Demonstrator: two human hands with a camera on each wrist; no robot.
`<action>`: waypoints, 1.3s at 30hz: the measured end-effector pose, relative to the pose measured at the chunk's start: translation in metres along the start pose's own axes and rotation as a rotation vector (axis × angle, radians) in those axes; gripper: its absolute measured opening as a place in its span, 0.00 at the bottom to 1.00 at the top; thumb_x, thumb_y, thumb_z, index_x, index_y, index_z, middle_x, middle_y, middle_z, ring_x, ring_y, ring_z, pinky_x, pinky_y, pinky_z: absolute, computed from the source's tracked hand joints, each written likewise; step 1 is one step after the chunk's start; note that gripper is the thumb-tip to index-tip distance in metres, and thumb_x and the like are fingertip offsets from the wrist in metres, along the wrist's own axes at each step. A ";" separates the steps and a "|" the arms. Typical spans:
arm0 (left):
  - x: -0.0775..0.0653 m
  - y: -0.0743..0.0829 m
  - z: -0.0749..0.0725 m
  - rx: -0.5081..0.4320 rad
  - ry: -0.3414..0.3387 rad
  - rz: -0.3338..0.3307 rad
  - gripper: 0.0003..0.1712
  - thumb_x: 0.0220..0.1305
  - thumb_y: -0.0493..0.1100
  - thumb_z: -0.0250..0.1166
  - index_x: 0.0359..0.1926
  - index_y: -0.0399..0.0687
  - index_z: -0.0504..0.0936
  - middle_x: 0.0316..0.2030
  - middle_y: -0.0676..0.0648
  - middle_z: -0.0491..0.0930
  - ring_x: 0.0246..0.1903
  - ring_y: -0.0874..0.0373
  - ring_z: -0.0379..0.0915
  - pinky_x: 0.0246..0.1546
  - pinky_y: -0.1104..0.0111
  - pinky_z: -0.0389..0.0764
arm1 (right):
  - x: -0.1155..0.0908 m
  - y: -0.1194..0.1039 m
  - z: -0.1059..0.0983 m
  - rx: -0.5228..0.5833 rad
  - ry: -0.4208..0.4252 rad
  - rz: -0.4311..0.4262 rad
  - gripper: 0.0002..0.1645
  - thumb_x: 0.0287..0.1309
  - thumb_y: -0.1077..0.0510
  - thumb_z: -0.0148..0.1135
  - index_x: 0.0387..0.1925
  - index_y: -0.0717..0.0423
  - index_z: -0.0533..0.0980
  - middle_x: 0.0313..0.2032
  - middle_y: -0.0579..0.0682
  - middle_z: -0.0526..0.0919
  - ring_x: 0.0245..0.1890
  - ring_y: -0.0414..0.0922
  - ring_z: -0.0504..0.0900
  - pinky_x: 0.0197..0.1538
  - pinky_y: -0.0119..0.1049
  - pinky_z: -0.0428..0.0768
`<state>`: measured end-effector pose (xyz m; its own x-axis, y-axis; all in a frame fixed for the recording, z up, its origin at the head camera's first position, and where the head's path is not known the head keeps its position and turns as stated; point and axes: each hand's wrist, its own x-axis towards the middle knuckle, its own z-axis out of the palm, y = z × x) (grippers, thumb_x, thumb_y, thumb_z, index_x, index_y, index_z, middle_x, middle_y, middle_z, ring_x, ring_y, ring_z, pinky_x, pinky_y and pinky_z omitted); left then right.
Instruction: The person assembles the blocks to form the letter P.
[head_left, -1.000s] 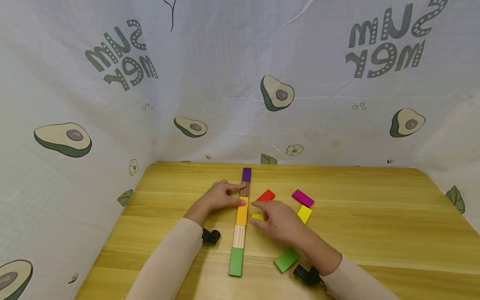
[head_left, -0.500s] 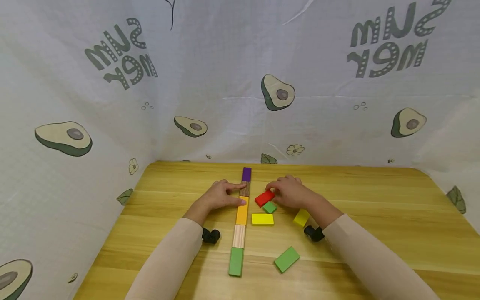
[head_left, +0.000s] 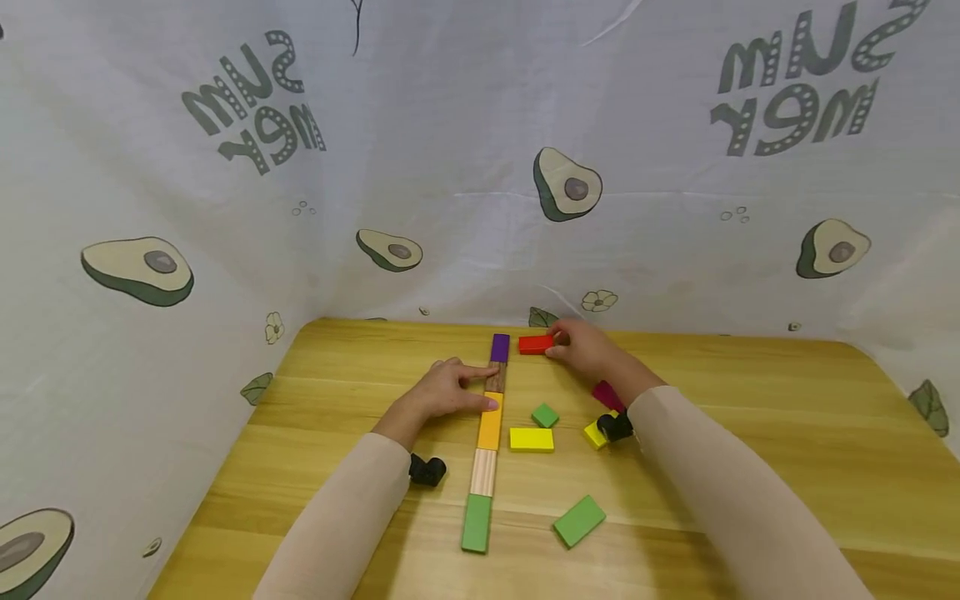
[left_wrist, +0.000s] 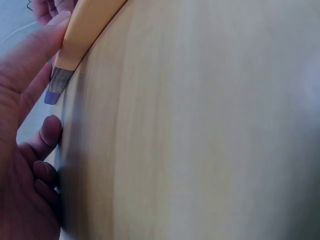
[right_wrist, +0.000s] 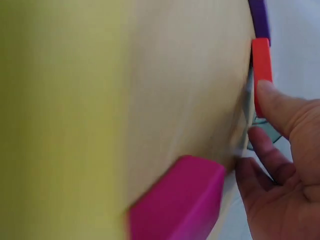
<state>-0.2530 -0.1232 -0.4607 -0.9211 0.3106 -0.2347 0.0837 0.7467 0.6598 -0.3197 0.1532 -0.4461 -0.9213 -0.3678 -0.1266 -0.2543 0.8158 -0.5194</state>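
A straight row of flat wooden blocks runs away from me: green, pale wood, orange, brown and purple. My left hand rests at its left side, index fingertip on the brown block and thumb on the orange one. Its other fingers are loosely bent in the left wrist view. My right hand pinches a red block by its right end, lying crosswise just right of the purple block. A gap separates red from purple in the head view.
Right of the row lie a small green block, a yellow block, another yellow block and a magenta block. A larger green block lies nearer me. A printed cloth hangs behind the table.
My right hand reached the red block, took hold of it and carried it away from me, up beside the purple block, turning it crosswise. The left hand has stayed on the row.
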 end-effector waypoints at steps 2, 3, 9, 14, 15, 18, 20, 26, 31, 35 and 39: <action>0.000 0.001 0.000 -0.003 -0.001 -0.003 0.39 0.54 0.63 0.77 0.67 0.70 0.77 0.42 0.49 0.74 0.45 0.54 0.63 0.40 0.64 0.68 | 0.005 0.000 -0.001 0.006 0.010 0.038 0.22 0.70 0.53 0.63 0.60 0.59 0.75 0.54 0.64 0.81 0.54 0.59 0.78 0.62 0.54 0.76; 0.000 0.001 0.000 -0.001 0.000 -0.004 0.39 0.54 0.63 0.77 0.67 0.70 0.77 0.42 0.49 0.74 0.44 0.54 0.63 0.40 0.65 0.68 | 0.008 0.000 -0.001 0.004 0.013 0.054 0.23 0.71 0.52 0.63 0.60 0.59 0.74 0.53 0.63 0.81 0.52 0.58 0.78 0.60 0.53 0.77; 0.000 0.001 0.001 -0.005 0.001 -0.023 0.39 0.53 0.63 0.77 0.67 0.71 0.78 0.42 0.49 0.74 0.45 0.54 0.63 0.40 0.64 0.68 | 0.020 -0.002 0.002 -0.057 0.045 0.060 0.23 0.69 0.51 0.64 0.59 0.59 0.76 0.44 0.60 0.84 0.44 0.55 0.79 0.61 0.54 0.69; 0.000 0.001 0.001 -0.007 0.000 -0.026 0.39 0.53 0.63 0.77 0.67 0.72 0.78 0.42 0.49 0.74 0.45 0.53 0.63 0.40 0.64 0.68 | 0.027 0.000 0.007 -0.108 0.073 0.040 0.23 0.69 0.49 0.64 0.59 0.58 0.77 0.37 0.56 0.85 0.41 0.55 0.79 0.64 0.60 0.59; 0.000 0.001 0.001 -0.006 0.000 -0.026 0.39 0.53 0.63 0.77 0.67 0.72 0.78 0.42 0.49 0.74 0.45 0.53 0.63 0.40 0.64 0.68 | 0.028 0.000 0.007 -0.106 0.074 0.044 0.23 0.69 0.49 0.64 0.59 0.57 0.77 0.37 0.56 0.84 0.41 0.55 0.79 0.64 0.60 0.59; 0.000 0.001 0.000 -0.003 -0.001 -0.025 0.39 0.53 0.63 0.77 0.67 0.72 0.77 0.42 0.49 0.74 0.45 0.53 0.63 0.40 0.64 0.68 | 0.029 0.000 0.007 -0.110 0.078 0.054 0.23 0.70 0.49 0.63 0.59 0.56 0.76 0.35 0.55 0.84 0.41 0.54 0.78 0.63 0.61 0.59; 0.000 0.001 0.000 -0.002 -0.003 -0.022 0.39 0.53 0.63 0.77 0.67 0.72 0.77 0.43 0.49 0.74 0.45 0.53 0.63 0.40 0.64 0.68 | 0.029 0.000 0.007 -0.105 0.080 0.057 0.24 0.70 0.48 0.63 0.60 0.56 0.76 0.35 0.55 0.84 0.41 0.55 0.78 0.63 0.61 0.58; 0.001 0.000 0.001 0.002 -0.011 -0.020 0.39 0.53 0.64 0.77 0.67 0.72 0.77 0.43 0.50 0.74 0.46 0.54 0.63 0.41 0.64 0.68 | 0.029 -0.003 0.006 -0.109 0.081 0.058 0.25 0.69 0.48 0.63 0.61 0.55 0.76 0.37 0.55 0.85 0.43 0.55 0.79 0.64 0.62 0.58; 0.001 -0.001 0.001 0.011 -0.009 -0.020 0.39 0.54 0.64 0.76 0.67 0.72 0.77 0.44 0.50 0.75 0.46 0.54 0.64 0.42 0.64 0.69 | 0.028 -0.004 0.006 -0.104 0.078 0.057 0.26 0.69 0.47 0.63 0.62 0.55 0.75 0.39 0.57 0.85 0.44 0.56 0.79 0.64 0.62 0.58; 0.002 -0.001 0.001 0.011 -0.006 -0.022 0.39 0.54 0.64 0.77 0.67 0.72 0.77 0.43 0.50 0.74 0.46 0.54 0.64 0.41 0.65 0.69 | 0.023 -0.001 0.002 0.005 0.055 0.081 0.28 0.70 0.47 0.63 0.66 0.53 0.72 0.49 0.62 0.83 0.51 0.59 0.79 0.67 0.60 0.62; 0.002 -0.001 0.001 0.008 -0.004 -0.022 0.39 0.53 0.64 0.77 0.67 0.72 0.77 0.43 0.50 0.74 0.45 0.54 0.63 0.41 0.65 0.68 | 0.015 0.008 -0.006 0.141 0.043 0.111 0.32 0.70 0.46 0.62 0.70 0.49 0.69 0.58 0.64 0.78 0.57 0.61 0.76 0.65 0.58 0.72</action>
<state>-0.2543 -0.1230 -0.4621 -0.9213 0.2961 -0.2521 0.0663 0.7583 0.6485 -0.3378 0.1569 -0.4474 -0.9538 -0.2571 -0.1555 -0.1091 0.7786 -0.6180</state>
